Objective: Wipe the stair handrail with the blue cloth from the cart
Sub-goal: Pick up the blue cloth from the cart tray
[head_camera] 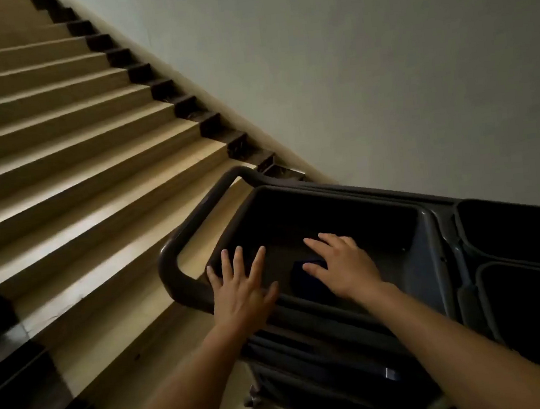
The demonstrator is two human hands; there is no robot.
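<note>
In the cart's [180, 247] top bin [424, 254] the dark blue cloth [306, 278] lies folded, long axis toward the person, under the right hand's [342, 266] loosely spread fingers [315, 268]; left hand [242, 288] splayed on the rim.

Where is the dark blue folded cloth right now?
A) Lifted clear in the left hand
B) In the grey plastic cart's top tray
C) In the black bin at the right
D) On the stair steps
B: the dark blue folded cloth lies in the grey plastic cart's top tray, under the right hand's fingers.
</note>
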